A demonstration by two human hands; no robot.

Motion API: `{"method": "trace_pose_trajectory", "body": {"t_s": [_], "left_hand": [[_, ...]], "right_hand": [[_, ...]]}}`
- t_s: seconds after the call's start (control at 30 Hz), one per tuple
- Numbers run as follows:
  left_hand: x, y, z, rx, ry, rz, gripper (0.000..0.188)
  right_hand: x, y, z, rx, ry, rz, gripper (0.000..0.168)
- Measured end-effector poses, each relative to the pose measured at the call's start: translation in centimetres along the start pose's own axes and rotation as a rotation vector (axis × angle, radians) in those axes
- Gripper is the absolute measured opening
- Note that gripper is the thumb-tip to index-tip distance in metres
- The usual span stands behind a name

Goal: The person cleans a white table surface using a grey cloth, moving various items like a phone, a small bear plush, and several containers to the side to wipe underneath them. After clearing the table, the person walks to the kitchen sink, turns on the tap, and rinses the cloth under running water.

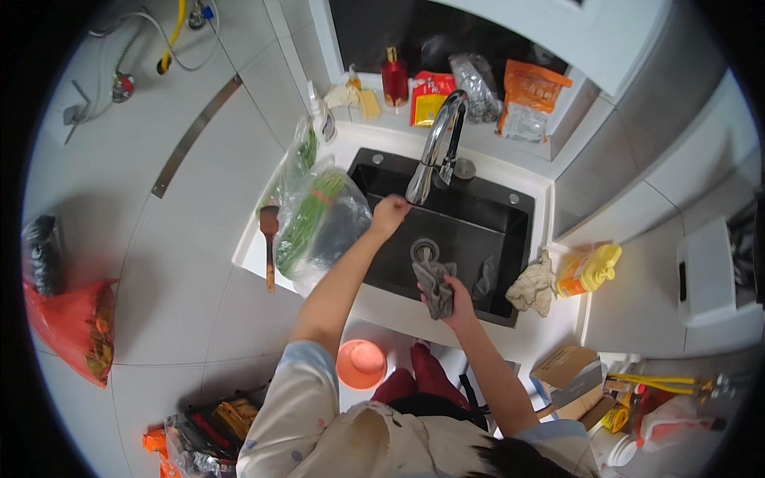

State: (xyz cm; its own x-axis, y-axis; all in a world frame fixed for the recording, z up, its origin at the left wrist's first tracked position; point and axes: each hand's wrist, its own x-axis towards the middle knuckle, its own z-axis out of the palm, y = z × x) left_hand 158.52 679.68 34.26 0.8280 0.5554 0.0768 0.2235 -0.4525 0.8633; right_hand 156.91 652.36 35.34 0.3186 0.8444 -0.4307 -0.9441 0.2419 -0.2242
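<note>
My right hand (pixel 457 305) grips a wet-looking grey cloth (pixel 435 284) over the front of the black sink (pixel 382 263). The cloth hangs bunched, its far end by the drain (pixel 425 250). Slightly blurred, my left hand (pixel 390 215) is beside the spout of the chrome faucet (pixel 431 140); its fingers are curled, and whether they touch the spout or hold anything is not plain. Another small dark, crumpled piece (pixel 484 278) lies in the sink's right side.
Left of the sink lie bagged green vegetables (pixel 311 215) and a wooden spatula (pixel 269 245). A beige rag (pixel 534 284) and a yellow bottle (pixel 588 272) are at the right. Packets and a red bottle (pixel 394 77) line the sill. An orange bucket (pixel 361 379) stands on the floor.
</note>
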Motion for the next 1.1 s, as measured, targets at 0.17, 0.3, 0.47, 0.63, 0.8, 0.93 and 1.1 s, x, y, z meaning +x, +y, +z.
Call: {"method": "trace_pose_trajectory", "body": {"t_s": [0.17, 0.3, 0.47, 0.63, 0.8, 0.93, 1.1], "left_hand": [[10.0, -4.0, 0.6, -0.476, -0.09, 0.161, 0.023], [11.7, 1.1, 4.0, -0.936, -0.311, -0.308, 0.024], [14.0, -2.8, 3.3, -0.468, -0.221, -0.05, 0.02], [14.5, -3.6, 5.4, -0.121, -0.209, 0.355, 0.01], [14.2, -3.5, 4.4, -0.133, -0.244, 0.31, 0.013], [12.3, -0.6, 2.8, -0.086, -0.214, 0.296, 0.026], [5.5, -4.2, 0.5, -0.167, 0.159, -0.094, 0.044]], "right_hand": [[5.1, -1.8, 3.4, 0.056, -0.049, 0.089, 0.041], [7.0, -4.6, 1.4, 0.074, -0.037, 0.057, 0.042], [9.4, -3.4, 3.5, 0.051, 0.014, 0.047, 0.042], [10.9, -4.6, 3.4, 0.076, 0.049, -0.008, 0.042], [12.6, -4.3, 4.1, 0.096, 0.07, 0.008, 0.041], [13.6, -4.0, 4.1, 0.088, 0.132, 0.004, 0.039], [15.5, -2.6, 3.0, 0.082, 0.12, 0.007, 0.04]]}}
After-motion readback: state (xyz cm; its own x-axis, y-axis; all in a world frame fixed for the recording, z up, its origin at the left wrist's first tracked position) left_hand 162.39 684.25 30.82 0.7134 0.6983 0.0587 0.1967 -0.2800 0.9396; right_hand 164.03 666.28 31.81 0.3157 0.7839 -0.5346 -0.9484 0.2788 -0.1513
